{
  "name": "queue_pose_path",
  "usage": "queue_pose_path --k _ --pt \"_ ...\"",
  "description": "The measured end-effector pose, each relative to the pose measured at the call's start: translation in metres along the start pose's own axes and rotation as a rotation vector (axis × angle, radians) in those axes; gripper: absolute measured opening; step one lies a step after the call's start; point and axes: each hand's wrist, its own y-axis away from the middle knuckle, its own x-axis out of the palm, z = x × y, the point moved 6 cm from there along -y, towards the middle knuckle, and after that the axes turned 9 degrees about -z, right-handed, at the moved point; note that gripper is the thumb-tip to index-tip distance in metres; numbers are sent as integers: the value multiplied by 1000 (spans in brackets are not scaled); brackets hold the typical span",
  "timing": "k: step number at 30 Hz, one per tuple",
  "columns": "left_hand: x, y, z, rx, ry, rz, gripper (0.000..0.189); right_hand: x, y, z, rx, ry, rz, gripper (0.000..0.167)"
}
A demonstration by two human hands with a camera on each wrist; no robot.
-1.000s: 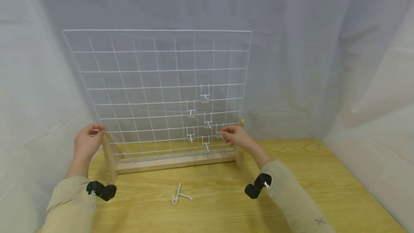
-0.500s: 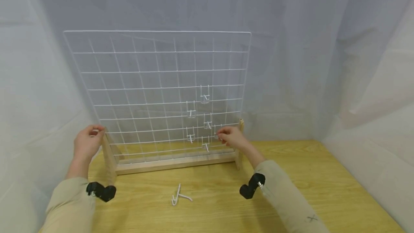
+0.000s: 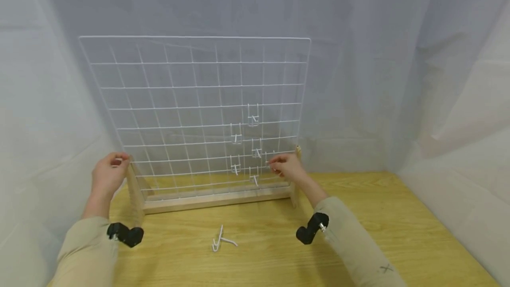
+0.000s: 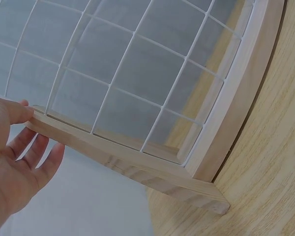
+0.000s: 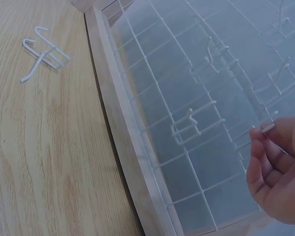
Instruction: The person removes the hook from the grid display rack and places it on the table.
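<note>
A white wire grid panel [image 3: 179, 107] stands upright in a wooden stand [image 3: 215, 201]. My left hand [image 3: 108, 174] grips the top of the stand's left post [image 4: 73, 132], thumb on one side and fingers on the other. Near the lower right of the grid, my right hand [image 3: 288, 167] pinches a white wire hook [image 5: 268, 128] between thumb and fingertips; most of that hook is hidden by the hand. Its prongs lie against the grid wires, but whether they are hooked over cannot be made out. Several similar hooks [image 3: 253, 120] hang on the grid to the left of this hand.
A loose wire hook [image 3: 221, 239] lies on the wood-grain table [image 3: 271, 251] in front of the stand. The right post [image 3: 295, 189] stands close to my right hand. Pale sheeting [image 3: 358, 79] hangs behind and at both sides.
My right hand has shifted a little to the left along the grid with the hook in its pinch, mostly in the earlier half-second. My left hand stays on the post.
</note>
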Motion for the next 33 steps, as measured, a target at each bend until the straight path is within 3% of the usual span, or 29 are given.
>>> queue_pose_path --k 11,24,33 --pt "-1 1 -4 5 -12 -15 35 -7 3 2 11 -73 -11 22" --pt "0 0 -1 5 -12 -8 36 -13 12 5 -49 -33 10 22" --pt "-1 -2 0 20 -28 -34 33 -15 20 3 -46 -58 37 20"
